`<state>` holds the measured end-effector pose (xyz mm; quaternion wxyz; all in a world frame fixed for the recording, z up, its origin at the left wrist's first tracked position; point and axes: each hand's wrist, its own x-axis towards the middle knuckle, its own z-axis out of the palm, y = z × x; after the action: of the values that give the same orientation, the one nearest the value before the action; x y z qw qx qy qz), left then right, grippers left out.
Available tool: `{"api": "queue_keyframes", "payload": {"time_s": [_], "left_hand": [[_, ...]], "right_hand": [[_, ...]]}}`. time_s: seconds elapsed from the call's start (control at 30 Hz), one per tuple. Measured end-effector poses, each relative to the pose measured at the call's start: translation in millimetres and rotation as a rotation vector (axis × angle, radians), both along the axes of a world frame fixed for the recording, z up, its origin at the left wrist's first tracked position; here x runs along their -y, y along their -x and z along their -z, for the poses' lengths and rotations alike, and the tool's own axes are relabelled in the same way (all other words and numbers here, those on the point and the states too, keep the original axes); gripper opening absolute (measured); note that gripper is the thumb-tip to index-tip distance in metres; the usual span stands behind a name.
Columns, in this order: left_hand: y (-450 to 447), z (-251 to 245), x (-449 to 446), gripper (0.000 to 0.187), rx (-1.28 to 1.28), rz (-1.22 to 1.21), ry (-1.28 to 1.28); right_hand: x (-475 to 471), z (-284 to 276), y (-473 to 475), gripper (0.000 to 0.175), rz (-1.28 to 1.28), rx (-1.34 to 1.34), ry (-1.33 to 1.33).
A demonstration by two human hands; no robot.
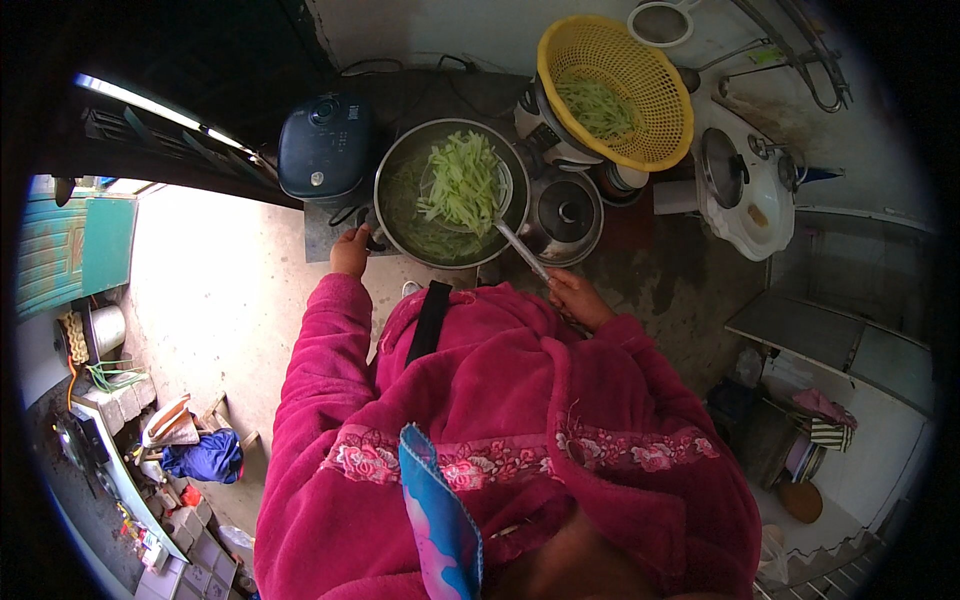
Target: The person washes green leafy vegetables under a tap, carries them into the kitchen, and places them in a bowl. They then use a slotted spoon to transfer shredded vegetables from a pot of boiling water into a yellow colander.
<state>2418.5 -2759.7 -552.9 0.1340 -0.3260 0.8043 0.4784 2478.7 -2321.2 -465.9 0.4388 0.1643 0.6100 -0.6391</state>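
Note:
A wide metal pan (pixel 390 225) with liquid in it stands before me, and pale green vegetable strips float along its near side. My left hand (pixel 351 251) grips the pan's dark side handle (pixel 373 238). In my right hand (pixel 577 296) is the handle of a metal skimmer (pixel 523 250). Its round head is over the pan, heaped with pale green vegetable strips (pixel 465 180) that hide most of it. Whether the skimmer's head touches the liquid, I cannot tell.
A yellow plastic colander (pixel 551 45) with more green strips sits on an appliance at the back right. A dark rice cooker (pixel 324 146) stands left of the pan. Right of it is a lidded pot (pixel 566 214). Farther right is a white washbasin (pixel 769 232) with a pan lid (pixel 721 169).

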Motion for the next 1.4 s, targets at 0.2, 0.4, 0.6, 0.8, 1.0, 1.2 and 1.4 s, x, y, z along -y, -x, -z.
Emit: {"api": "queue_keyframes", "payload": {"time_s": [0.2, 0.4, 0.6, 0.8, 1.0, 1.2, 1.4], "left_hand": [[-1, 4, 1, 0.041, -0.029, -0.02, 0.001], [0, 11, 5, 0.04, -0.024, -0.012, -0.042], [0, 16, 7, 0.042, -0.015, 0.003, -0.01], [1, 19, 9, 0.044, -0.02, 0.02, 0.001], [0, 17, 7, 0.045, -0.024, 0.011, 0.024], [0, 13, 7, 0.044, -0.019, 0.004, -0.01], [0, 12, 8, 0.042, -0.028, 0.021, -0.007]], "right_hand": [[-1, 7, -1, 0.042, 0.003, -0.001, -0.003], [-2, 9, -3, 0.037, 0.003, -0.023, 0.008], [-1, 6, -4, 0.04, 0.034, 0.001, -0.012], [-1, 4, -4, 0.041, 0.036, -0.006, 0.001], [-1, 1, -3, 0.041, -0.001, -0.039, -0.006], [1, -1, -2, 0.041, 0.005, -0.01, -0.006], [3, 1, -3, 0.039, -0.015, -0.035, -0.023]]}}
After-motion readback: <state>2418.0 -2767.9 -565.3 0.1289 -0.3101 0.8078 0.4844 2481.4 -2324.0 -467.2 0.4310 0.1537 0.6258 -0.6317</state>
